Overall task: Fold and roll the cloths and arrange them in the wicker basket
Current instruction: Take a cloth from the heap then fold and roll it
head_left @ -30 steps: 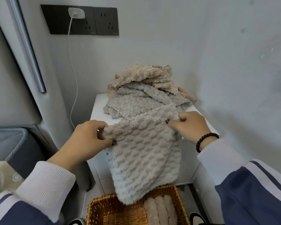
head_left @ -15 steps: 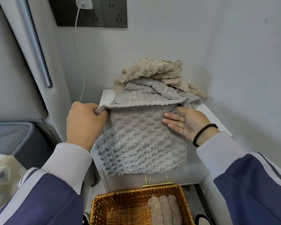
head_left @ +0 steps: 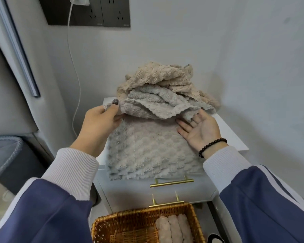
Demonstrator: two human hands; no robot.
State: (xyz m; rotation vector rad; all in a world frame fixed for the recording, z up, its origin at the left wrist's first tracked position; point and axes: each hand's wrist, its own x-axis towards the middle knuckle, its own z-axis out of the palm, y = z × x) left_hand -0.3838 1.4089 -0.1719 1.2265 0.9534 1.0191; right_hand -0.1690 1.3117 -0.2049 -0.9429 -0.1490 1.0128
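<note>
- A grey cloth (head_left: pixel 153 148) lies spread on the white worktop (head_left: pixel 235 137) at the centre of the frame; its near edge hangs just over the worktop's front edge, above a brass drawer handle (head_left: pixel 171 182).
- The left hand (head_left: pixel 96 125) pinches the cloth's far left corner, thumb and fingers clamped on it, lifting that edge so it folds towards the middle.
- The right hand (head_left: pixel 200 130) lies palm up at the cloth's right edge, fingers straight and slightly apart, their tips under the lifted flap.
- Just behind, touching the lifted edge, a pile of cloths (head_left: pixel 165 88) in beige and grey fills the back of the worktop against the wall.
- Bare worktop shows only in a strip to the right of the right hand and a small patch at the back left.
- The wicker basket (head_left: pixel 130 223) sits at the bottom centre, below the drawer front; three rolled cloths (head_left: pixel 174 228) lie side by side in its right part.
- A dark socket panel (head_left: pixel 95 13) with a white cable (head_left: pixel 75 67) is on the wall at upper left.
</note>
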